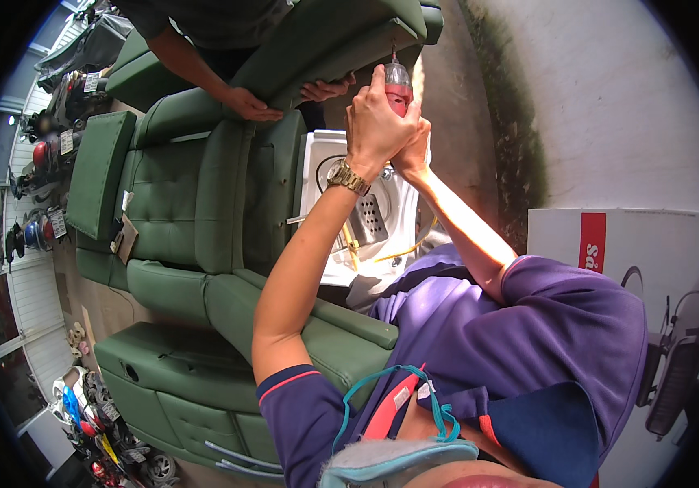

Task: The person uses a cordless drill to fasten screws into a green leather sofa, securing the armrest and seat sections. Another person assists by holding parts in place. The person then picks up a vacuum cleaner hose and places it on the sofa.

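Note:
A red power drill (398, 91) with a clear-grey front end points away from me, its thin bit up against or very near the lower edge of a raised green padded chair part (325, 49). My left hand (375, 118), with a gold watch at the wrist, is closed around the drill. Just below it, my right hand (416, 150) is closed on the drill too, though its grip is partly hidden. Across from me, another person's hand (253, 106) hangs beside the green part, and that person's other hand (329, 88) lies at its underside.
Under my forearms is a white basin (406, 207) with yellow hoses and a perforated metal piece. Green tufted chairs (166, 187) fill the left. A stained white wall (609, 89) and a large printed carton (553, 236) stand at right. Motorbikes (44, 228) line the far left.

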A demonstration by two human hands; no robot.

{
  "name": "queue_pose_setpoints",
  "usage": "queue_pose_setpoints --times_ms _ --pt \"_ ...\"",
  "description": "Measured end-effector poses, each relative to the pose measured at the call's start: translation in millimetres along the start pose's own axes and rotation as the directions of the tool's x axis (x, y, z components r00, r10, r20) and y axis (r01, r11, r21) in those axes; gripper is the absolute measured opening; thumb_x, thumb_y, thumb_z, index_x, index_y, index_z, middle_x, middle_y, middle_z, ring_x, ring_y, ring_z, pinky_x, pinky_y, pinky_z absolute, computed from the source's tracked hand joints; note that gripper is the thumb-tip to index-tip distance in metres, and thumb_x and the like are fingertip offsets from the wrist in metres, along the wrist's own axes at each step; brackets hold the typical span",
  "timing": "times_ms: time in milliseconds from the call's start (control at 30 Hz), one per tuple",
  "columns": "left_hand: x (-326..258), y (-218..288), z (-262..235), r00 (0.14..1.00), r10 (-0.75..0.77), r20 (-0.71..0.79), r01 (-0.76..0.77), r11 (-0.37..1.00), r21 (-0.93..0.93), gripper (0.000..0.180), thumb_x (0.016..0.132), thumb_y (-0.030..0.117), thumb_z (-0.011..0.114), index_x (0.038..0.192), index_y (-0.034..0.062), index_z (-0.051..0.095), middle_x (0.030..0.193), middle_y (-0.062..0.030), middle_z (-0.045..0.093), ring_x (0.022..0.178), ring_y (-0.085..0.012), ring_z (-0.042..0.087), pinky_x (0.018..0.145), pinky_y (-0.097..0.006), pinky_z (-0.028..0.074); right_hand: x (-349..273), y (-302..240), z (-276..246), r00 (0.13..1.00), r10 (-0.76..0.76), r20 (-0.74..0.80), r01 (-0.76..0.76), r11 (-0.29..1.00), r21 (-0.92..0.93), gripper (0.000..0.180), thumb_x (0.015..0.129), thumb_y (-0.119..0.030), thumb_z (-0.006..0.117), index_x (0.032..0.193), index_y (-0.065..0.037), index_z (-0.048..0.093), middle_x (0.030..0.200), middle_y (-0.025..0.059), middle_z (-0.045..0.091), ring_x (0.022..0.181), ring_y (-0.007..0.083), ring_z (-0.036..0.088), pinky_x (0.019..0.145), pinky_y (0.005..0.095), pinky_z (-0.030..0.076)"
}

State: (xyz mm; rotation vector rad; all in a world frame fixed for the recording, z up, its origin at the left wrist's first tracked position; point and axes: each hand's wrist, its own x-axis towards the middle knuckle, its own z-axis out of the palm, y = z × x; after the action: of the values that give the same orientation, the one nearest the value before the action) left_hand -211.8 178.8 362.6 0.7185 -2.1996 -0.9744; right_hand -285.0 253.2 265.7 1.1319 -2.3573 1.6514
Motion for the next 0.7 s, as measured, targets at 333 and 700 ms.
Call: queue_pose_setpoints --times_ms 333,700 --pt "0.9 0.7 -1.6 0.999 -0.046 0.027 0.047 0.999 -0.027 0.084 0.078 0.036 0.079 0.144 -0.0095 0.052 0.103 -0.0327 0.072 0.091 -0.0479 0.074 0.084 -0.051 0.061 1.6 -5.8 -6.4 0.999 -0.046 -0.014 0.046 0.998 -0.033 0.024 0.084 -0.017 0.076 0.095 0.002 0.067 0.077 0.0210 0.070 0.070 0.0342 0.070 0.062 0.0433 0.055" --pt "4.8 -5.5 -1.0 1.000 0.003 0.001 -0.003 1.000 -0.019 0.082 0.079 0.036 0.079 0.141 -0.0105 0.054 0.103 -0.0338 0.072 0.090 -0.0466 0.075 0.083 -0.050 0.061 10.1 -2.2 -2.2 0.995 -0.097 -0.005 0.096 0.991 -0.095 0.028 0.085 -0.017 0.078 0.094 0.005 0.065 0.072 0.0187 0.070 0.065 0.0264 0.073 0.061 0.0387 0.054"
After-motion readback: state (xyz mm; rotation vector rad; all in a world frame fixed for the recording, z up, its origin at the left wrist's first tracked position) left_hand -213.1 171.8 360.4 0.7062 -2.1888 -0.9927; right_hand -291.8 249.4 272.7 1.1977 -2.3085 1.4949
